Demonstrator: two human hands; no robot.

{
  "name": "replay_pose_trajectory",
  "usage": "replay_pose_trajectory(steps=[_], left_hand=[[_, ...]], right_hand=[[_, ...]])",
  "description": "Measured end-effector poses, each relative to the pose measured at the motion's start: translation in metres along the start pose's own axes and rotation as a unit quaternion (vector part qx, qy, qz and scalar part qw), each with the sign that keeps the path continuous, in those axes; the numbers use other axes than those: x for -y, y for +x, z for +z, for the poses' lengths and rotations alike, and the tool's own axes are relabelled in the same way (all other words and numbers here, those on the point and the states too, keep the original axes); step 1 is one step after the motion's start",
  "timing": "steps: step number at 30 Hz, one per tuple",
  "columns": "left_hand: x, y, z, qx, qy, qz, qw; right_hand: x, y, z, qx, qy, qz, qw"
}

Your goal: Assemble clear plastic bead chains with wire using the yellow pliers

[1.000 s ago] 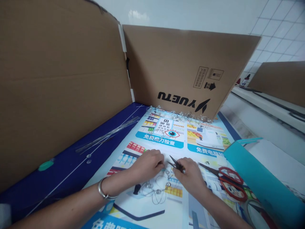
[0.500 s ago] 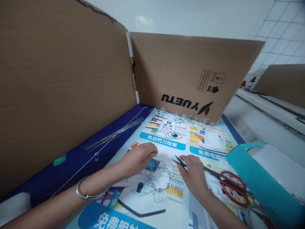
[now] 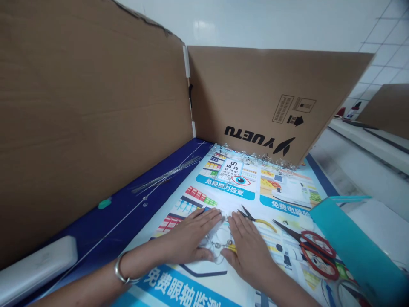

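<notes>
My left hand [image 3: 193,236] lies flat, fingers stretched out, over the left side of a thin wire piece with clear beads [image 3: 218,245]. From the other side my right hand [image 3: 251,251] rests on the same piece, also flat with its fingers together. Loops of the wire show between the two hands; the rest is hidden under them. Just beyond my right fingertips lie pliers with yellow handles [image 3: 265,224], partly covered by that hand. Farther right are scissors with red handles [image 3: 319,254].
A printed sheet [image 3: 217,204] covers the table. Cardboard panels stand at the left [image 3: 96,106] and back [image 3: 249,94]. Several wire pieces [image 3: 255,157] are heaped along the back panel. Straight wires [image 3: 166,175] lie at left, a white case [image 3: 41,264] nearer, a teal box [image 3: 354,243] at right.
My right hand has let go of the pliers, which now lie on the sheet. Both hands have come down flat onto the beaded wire piece. The view has shifted slightly.
</notes>
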State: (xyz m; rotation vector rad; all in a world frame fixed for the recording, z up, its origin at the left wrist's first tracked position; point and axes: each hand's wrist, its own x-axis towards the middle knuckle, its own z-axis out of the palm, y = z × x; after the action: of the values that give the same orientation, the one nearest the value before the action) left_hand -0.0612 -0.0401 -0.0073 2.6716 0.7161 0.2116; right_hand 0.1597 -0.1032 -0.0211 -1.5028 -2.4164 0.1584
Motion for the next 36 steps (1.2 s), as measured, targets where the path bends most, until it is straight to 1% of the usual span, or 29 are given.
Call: replay_pose_trajectory(steps=[5,7,8,10,13,15,16,18,21,22,24,27,30,32,34,36], left_hand=[[0.003,-0.001,-0.006,0.016,-0.02,0.013,1.0],[0.005,-0.003,-0.009,0.016,-0.042,0.014,0.999],[0.007,-0.004,-0.01,0.008,-0.058,0.007,0.998],[0.012,-0.006,-0.012,-0.025,-0.096,-0.027,0.995],[0.014,-0.009,-0.014,-0.114,-0.119,-0.101,0.981],[0.005,-0.01,-0.016,-0.164,-0.105,-0.124,0.973],[-0.002,-0.009,-0.017,-0.174,-0.096,-0.124,0.972],[-0.022,-0.007,-0.019,-0.162,-0.077,-0.102,0.979],[-0.051,-0.001,-0.018,-0.107,-0.047,-0.083,0.99],[-0.057,0.002,-0.015,-0.091,-0.046,-0.077,0.992],[-0.064,0.008,-0.008,-0.075,-0.041,-0.074,0.994],[-0.062,0.015,0.005,-0.087,-0.025,-0.093,0.992],[-0.056,0.017,0.01,-0.105,-0.032,-0.109,0.988],[-0.053,0.016,0.008,-0.121,-0.063,-0.132,0.982],[-0.05,0.015,0.005,-0.139,-0.118,-0.161,0.97],[-0.048,0.015,0.002,-0.153,-0.182,-0.181,0.954]], right_hand=[[-0.001,0.001,-0.004,0.006,0.015,0.0,1.0],[-0.003,0.002,-0.006,-0.006,0.039,-0.003,0.999],[-0.004,0.002,-0.007,-0.022,0.059,-0.002,0.998],[-0.008,0.004,-0.008,-0.073,0.115,0.009,0.991],[-0.014,0.005,-0.007,-0.153,0.209,0.043,0.965],[-0.017,0.006,-0.007,-0.183,0.253,0.064,0.948],[-0.017,0.006,-0.007,-0.195,0.268,0.073,0.941],[-0.018,0.006,-0.007,-0.212,0.286,0.09,0.93],[-0.018,0.006,-0.009,-0.215,0.301,0.109,0.923],[-0.018,0.006,-0.01,-0.213,0.306,0.113,0.921],[-0.019,0.006,-0.01,-0.209,0.313,0.117,0.919],[-0.019,0.007,-0.009,-0.207,0.319,0.12,0.917],[-0.018,0.007,-0.01,-0.207,0.321,0.122,0.916],[-0.016,0.007,-0.012,-0.222,0.32,0.123,0.913],[-0.014,0.007,-0.015,-0.245,0.312,0.13,0.909],[-0.011,0.006,-0.017,-0.241,0.298,0.139,0.913]])
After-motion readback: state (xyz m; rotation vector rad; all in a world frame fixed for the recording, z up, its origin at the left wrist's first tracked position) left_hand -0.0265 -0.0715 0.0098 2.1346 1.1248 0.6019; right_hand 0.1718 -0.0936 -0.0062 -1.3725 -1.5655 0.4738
